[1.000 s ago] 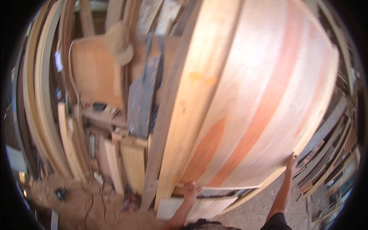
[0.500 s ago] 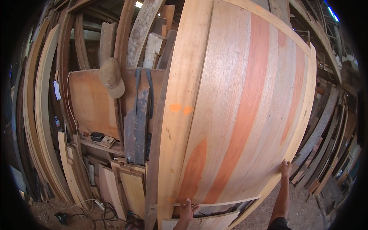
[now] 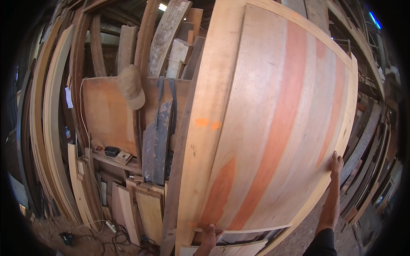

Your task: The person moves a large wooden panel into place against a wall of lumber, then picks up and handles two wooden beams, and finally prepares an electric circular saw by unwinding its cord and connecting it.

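A large wooden door frame point(image 3: 193, 170) stands upright before me, a striped plywood panel point(image 3: 252, 141) lying against its face. The panel has reddish and pale bands, and orange marks show on the frame's left stile. Low down, my left hand point(image 3: 208, 239) is closed on the panel's bottom edge, beside the left stile. My right hand point(image 3: 336, 164) grips the right edge of the frame and panel, its fingers partly hidden behind that edge. Below the panel's edge a gap shows, with a pale board point(image 3: 247, 248) under it.
Behind on the left are a brown board point(image 3: 109, 119), a hanging cap point(image 3: 131, 87) and a shelf with small items point(image 3: 112, 151). Long planks point(image 3: 57, 128) lean at far left, more timber point(image 3: 363, 141) at right. Cables point(image 3: 121, 234) lie on the floor.
My right hand has moved up along the right edge. The left hand stays at the panel's bottom edge. The whole view has shifted slightly, with the scene now farther right.
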The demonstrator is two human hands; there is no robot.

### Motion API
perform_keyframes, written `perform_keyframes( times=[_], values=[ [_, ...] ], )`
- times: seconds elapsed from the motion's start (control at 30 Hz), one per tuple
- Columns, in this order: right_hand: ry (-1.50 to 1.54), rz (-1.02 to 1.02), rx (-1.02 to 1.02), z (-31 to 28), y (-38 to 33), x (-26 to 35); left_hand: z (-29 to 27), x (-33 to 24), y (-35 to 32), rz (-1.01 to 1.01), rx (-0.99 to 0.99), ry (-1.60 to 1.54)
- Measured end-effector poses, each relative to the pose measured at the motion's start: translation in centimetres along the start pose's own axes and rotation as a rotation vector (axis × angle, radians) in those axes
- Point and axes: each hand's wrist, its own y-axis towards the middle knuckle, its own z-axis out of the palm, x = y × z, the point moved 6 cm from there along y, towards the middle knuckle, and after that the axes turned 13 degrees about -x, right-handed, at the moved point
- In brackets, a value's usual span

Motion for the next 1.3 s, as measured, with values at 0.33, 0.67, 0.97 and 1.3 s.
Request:
perform_keyframes(
  times=[0.33,0.67,0.97,1.3],
  values=[
    [0.052,-0.050,0.026,-0.4,0.7,-0.1,0.5,0.6,0.0,0.055,0.042,0.069],
    [-0.044,-0.237,-0.097,0.0,5.7,8.9,-0.2,1.7,0.1,0.080,-0.092,-0.001],
    [0.123,-0.120,-0.117,0.0,7.3,8.7,4.9,7.3,-1.0,-0.080,-0.023,-0.110],
    [0.260,-0.026,0.121,-0.4,8.0,7.7,4.0,7.6,1.4,0.077,-0.089,0.009]
  ],
)
